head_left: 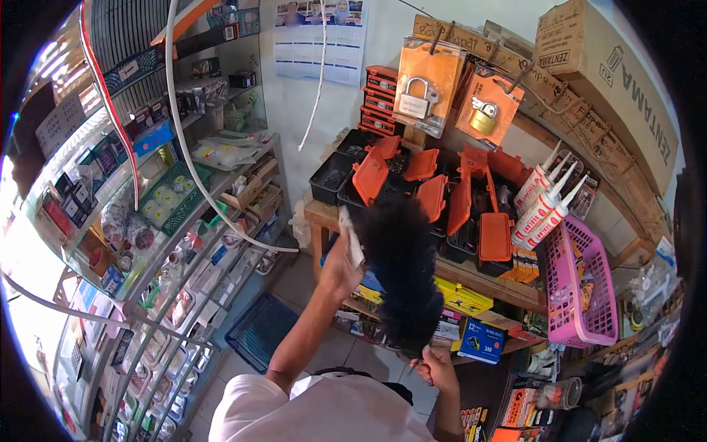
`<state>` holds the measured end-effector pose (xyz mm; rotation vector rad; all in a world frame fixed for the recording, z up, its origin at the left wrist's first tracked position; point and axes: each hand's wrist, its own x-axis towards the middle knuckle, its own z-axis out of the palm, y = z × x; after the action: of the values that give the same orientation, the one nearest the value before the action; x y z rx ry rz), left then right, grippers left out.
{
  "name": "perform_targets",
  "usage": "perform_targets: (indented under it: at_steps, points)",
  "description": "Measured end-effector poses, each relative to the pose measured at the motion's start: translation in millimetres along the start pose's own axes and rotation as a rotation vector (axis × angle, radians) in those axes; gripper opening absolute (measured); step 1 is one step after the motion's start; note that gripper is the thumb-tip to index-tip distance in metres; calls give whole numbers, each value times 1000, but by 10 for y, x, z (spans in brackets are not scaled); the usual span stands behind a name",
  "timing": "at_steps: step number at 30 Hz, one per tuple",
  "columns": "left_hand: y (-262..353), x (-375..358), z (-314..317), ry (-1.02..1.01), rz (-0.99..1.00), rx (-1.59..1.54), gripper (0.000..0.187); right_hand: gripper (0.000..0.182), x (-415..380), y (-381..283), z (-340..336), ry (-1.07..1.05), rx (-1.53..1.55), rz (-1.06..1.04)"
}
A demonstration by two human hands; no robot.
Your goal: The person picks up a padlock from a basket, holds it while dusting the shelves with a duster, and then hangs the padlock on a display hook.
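A bushy black feather duster (401, 272) stands upright in front of my body. My right hand (440, 370) is closed around its lower end, and the handle is mostly hidden. My left hand (341, 271) is raised to the left of the duster, gripping a thin white piece (354, 239) that looks like a folded cloth or paper. Beyond both hands, black bins with orange lids (370, 177) sit on a wooden bench (324, 216), several lids flipped up. The duster's top overlaps some of these bins.
White sealant tubes (541, 214) and a pink basket (582, 287) stand at the right. Packaged padlocks (423, 96) hang above the bins. A glass display case (169, 221) fills the left side. Cables hang overhead, and a dark blue crate (261, 335) rests on the tiled floor.
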<state>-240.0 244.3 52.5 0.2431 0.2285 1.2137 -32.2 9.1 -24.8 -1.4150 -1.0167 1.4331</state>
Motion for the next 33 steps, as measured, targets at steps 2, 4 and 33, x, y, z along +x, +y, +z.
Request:
perform_targets:
  at_steps: [2, 4, 33]
  points:
    - [-48, 202, -482, 30, -21, 113, 32, 59, -29, 8, 7, 19, 80, 1]
    - [54, 138, -444, 9, -48, 41, 34, 59, -24, 51, 22, 17, 106, -21]
    - [-140, -30, -30, 87, 291, 908, 49, 45, 3, 59, 102, 72, -276, -135]
